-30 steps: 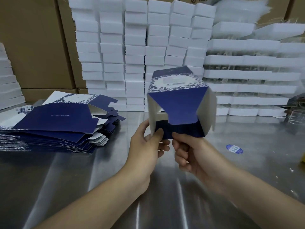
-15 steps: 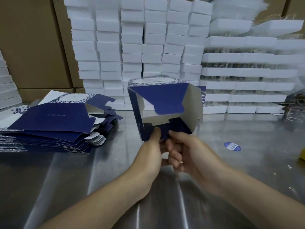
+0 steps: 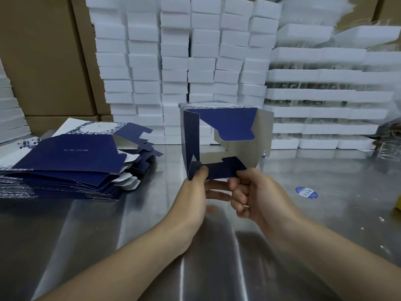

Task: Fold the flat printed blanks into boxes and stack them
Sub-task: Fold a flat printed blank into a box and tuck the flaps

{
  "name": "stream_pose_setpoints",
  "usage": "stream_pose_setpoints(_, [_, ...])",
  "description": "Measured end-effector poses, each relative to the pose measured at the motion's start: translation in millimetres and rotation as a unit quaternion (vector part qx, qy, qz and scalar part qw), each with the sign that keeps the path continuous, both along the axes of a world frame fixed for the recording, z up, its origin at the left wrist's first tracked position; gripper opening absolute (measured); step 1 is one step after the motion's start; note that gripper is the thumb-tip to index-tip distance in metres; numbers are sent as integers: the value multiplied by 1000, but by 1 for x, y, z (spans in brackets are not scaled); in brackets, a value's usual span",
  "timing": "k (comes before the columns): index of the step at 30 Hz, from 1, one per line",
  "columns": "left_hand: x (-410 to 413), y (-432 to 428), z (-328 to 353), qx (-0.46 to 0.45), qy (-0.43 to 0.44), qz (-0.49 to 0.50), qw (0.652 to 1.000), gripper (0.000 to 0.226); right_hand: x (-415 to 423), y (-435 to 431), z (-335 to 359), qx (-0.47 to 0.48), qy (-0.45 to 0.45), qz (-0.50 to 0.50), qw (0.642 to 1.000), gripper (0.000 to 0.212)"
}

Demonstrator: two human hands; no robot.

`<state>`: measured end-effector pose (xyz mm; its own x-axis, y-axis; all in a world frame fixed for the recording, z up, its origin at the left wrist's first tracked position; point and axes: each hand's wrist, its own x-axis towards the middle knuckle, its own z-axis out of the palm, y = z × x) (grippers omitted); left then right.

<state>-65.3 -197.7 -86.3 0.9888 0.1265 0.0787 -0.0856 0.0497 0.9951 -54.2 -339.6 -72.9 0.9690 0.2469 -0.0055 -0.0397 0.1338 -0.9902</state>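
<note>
- The half-formed box [image 3: 238, 144] is held in the air above the metal table [image 3: 86, 235], in front of the person, with its open end turned squarely toward the camera. A second ago it was tipped back, so that its printed white-and-blue panel showed; that panel is now seen almost edge-on along the top.
- Its upper flap [image 3: 230, 122] hangs down across the opening, blue side out. The narrow left flap [image 3: 191, 135] now stands as an upright blue strip. The grey inside wall shows on the right.
- The dark lower flap [image 3: 223, 170] juts toward the person and is pinched at both ends.
- The left hand [image 3: 193, 198] grips the flap's left corner, thumb on top and fingers reaching under it.
- The right hand [image 3: 260, 196] grips the flap's right end with its thumb on top and the other fingers curled below. Half a second ago the two thumbs sat close together at the middle; now they are apart.
- To the left, a stack of flat blanks [image 3: 71, 161] lies on the table, unchanged.
- An oval blue sticker [image 3: 306, 192] lies on the table to the right of the hands.
- Behind, white foam trays [image 3: 195, 51] are piled in columns against brown cartons [image 3: 39, 51].
</note>
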Motion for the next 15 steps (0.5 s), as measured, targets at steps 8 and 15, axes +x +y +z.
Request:
stream_pose_setpoints(8, [7,7,-4,-12,4,44,999,51,6,-10,0,-144,-57,-78,985,24])
stream_pose_setpoints(15, [8,18,-4,26,-21,106,994,28,12,-17,14,-110,-126,-158,973,46])
